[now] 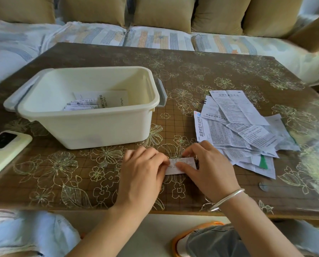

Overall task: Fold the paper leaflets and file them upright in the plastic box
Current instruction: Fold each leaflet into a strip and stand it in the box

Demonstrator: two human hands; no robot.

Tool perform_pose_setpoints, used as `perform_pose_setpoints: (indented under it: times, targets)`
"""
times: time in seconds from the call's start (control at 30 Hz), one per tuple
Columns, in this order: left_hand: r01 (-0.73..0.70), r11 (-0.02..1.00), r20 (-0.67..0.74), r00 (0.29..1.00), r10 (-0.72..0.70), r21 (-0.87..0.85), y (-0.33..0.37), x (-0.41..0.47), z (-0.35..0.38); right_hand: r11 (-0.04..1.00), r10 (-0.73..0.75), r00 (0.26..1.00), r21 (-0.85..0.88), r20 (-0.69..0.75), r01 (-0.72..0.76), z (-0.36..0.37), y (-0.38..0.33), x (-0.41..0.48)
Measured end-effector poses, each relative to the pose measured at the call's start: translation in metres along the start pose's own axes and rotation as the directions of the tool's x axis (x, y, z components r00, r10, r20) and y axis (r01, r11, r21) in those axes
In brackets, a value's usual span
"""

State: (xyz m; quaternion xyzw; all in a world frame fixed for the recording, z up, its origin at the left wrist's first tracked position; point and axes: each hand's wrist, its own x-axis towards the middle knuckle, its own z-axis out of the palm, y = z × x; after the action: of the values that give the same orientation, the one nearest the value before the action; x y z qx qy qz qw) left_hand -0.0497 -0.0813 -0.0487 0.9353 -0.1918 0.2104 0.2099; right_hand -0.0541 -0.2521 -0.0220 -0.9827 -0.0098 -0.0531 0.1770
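A small folded leaflet point(182, 165) lies flat on the table near its front edge. My left hand point(142, 175) covers its left end, fingers pressing down on the paper. My right hand point(208, 167) presses its right end, thumb lying across the printed face. A cream plastic box point(88, 123) stands to the left behind my hands; inside it are several folded leaflets point(80, 105) and a white booklet. A loose heap of unfolded printed leaflets point(238, 127) lies to the right of the box.
A pale green phone point(4, 147) lies face down at the table's left edge. The table point(192, 71) has a brown flowered cover. A sofa with cushions point(164, 38) runs behind it. A silver bangle point(227, 199) circles my right wrist.
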Motion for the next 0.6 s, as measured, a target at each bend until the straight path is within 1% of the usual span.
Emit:
perform_pose_setpoints:
  times: [0.1,0.2,0.33,0.43,0.5,0.53,0.57,0.6]
  targets:
    - [0.04,0.996,0.016,0.999,-0.039,-0.074,-0.005,0.0,0.001,0.998,0.029,0.983,-0.064,0.182,-0.017,-0.014,-0.005,0.008]
    - [0.058,0.991,0.021,0.998,-0.055,-0.124,-0.007,-0.002,0.002,0.995,0.066,0.95,-0.087,0.306,-0.041,-0.021,-0.007,0.018]
    - [0.085,0.984,0.055,0.995,-0.078,-0.157,-0.008,-0.003,0.004,0.991,0.1,0.924,-0.119,0.37,-0.059,-0.024,-0.008,0.027]
    - [0.099,0.981,0.076,0.993,-0.087,-0.169,-0.009,-0.001,0.004,0.992,0.088,0.943,-0.109,0.32,-0.056,-0.024,-0.01,0.025]
    - [0.099,0.981,0.088,0.993,-0.085,-0.165,-0.009,-0.001,0.004,0.996,0.078,0.966,-0.051,0.245,-0.068,-0.024,-0.011,0.021]
    - [0.099,0.981,0.09,0.992,-0.085,-0.165,-0.009,-0.001,0.003,0.995,0.085,0.972,0.035,0.221,-0.095,-0.024,-0.012,0.018]
    - [0.1,0.981,0.092,0.992,-0.085,-0.168,-0.009,0.0,0.003,0.973,0.108,0.972,0.178,0.211,-0.147,-0.023,-0.013,0.016]
    - [0.1,0.98,0.094,0.992,-0.085,-0.17,-0.009,0.0,0.003,0.909,0.144,0.964,0.355,0.222,-0.217,-0.023,-0.014,0.013]
